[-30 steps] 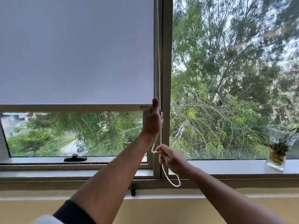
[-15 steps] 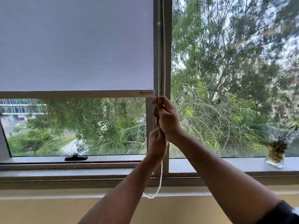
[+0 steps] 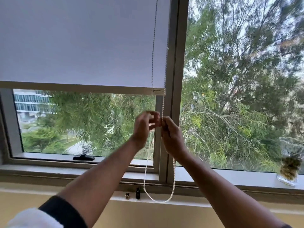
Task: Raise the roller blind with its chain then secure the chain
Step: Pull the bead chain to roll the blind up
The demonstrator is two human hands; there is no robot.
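Note:
A pale grey roller blind (image 3: 79,41) covers the upper part of the left window pane; its bottom bar (image 3: 82,87) hangs a little above my hands. The white bead chain (image 3: 173,183) runs down beside the window's middle post and loops just above the wall below the sill. My right hand (image 3: 171,134) is closed on the right strand of the chain. My left hand (image 3: 144,127) is blurred, just left of the right hand, fingers apart; the left strand passes by it, and no grip shows.
A black window latch (image 3: 83,157) lies on the lower frame at left. Two small dark clips (image 3: 137,193) sit on the ledge below the chain loop. A glass jar with plant matter (image 3: 288,170) stands on the sill at far right. Trees fill the view outside.
The blind's bottom bar has risen across the frames. My hands swapped heights on the chain, then came level; my left hand let go and its fingers opened.

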